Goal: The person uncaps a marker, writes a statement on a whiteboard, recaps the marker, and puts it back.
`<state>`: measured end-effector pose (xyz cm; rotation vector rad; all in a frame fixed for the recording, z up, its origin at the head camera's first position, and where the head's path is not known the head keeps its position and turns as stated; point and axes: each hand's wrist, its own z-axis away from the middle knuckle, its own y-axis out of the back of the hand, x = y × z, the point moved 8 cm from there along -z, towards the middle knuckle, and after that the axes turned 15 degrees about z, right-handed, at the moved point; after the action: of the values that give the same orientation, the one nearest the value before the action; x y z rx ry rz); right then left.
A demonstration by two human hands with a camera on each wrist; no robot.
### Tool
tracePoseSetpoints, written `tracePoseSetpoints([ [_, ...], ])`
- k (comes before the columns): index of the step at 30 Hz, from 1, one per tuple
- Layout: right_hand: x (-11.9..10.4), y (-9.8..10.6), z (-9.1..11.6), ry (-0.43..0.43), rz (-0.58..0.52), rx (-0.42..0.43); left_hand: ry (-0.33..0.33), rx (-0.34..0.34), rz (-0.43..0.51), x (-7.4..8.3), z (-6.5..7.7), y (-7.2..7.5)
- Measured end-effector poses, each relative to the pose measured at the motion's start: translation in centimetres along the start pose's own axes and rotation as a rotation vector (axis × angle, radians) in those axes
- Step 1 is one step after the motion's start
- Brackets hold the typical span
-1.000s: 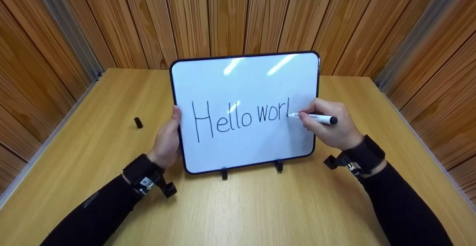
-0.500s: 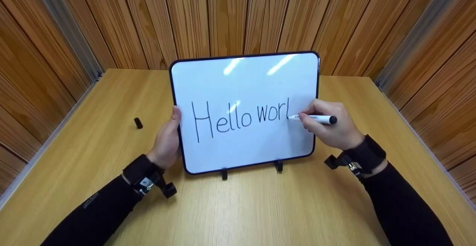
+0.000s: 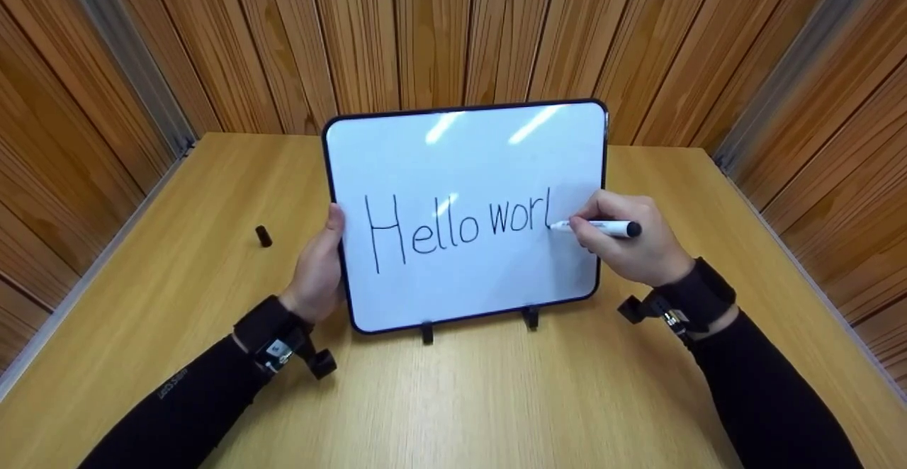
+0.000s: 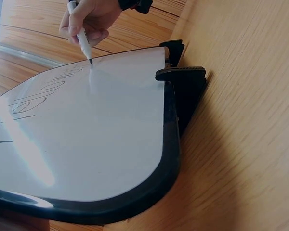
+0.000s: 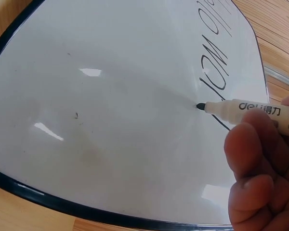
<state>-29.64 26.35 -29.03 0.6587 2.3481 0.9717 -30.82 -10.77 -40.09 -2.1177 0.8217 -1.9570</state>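
A small whiteboard (image 3: 468,278) with a black frame leans upright on a black stand (image 3: 531,317), bearing the handwritten words "Hello worl". My left hand (image 3: 316,270) grips its left edge, the thumb at the front rim and the other fingers hidden behind. In my right hand (image 3: 634,235) a white marker (image 3: 602,227) is pinched between thumb and fingers, its black tip at the foot of the last letter. The right wrist view shows the marker (image 5: 253,111) close up, the tip at the board's surface. In the left wrist view the right hand (image 4: 89,21) appears beyond the board.
A black marker cap (image 3: 263,236) lies on the wooden table (image 3: 453,405), left of the board. Wood-panelled walls (image 3: 432,30) enclose the table at the back and sides. Each wrist wears a black strap with a small camera mount.
The marker tip has slid slightly downward with my right hand, lengthening the last stroke. My left hand stays at the board's edge.
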Motion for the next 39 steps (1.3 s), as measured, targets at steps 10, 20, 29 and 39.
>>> tracePoseSetpoints([
  [10, 0.1, 1.3, 0.1, -0.015, -0.022, 0.077, -0.009, 0.0, 0.045, -0.2, -0.1, 0.0],
  [20, 1.2, 2.2, 0.2, -0.059, -0.002, 0.164, 0.012, 0.023, 0.039, -0.4, 0.1, 0.3],
  [29, 1.5, 2.5, 0.1, -0.064, 0.035, 0.17, 0.006, 0.023, 0.027, -0.3, 0.0, 0.3],
  [39, 1.5, 2.3, 0.0, -0.052, 0.023, 0.158, -0.009, -0.002, 0.076, -0.2, -0.2, -0.1],
])
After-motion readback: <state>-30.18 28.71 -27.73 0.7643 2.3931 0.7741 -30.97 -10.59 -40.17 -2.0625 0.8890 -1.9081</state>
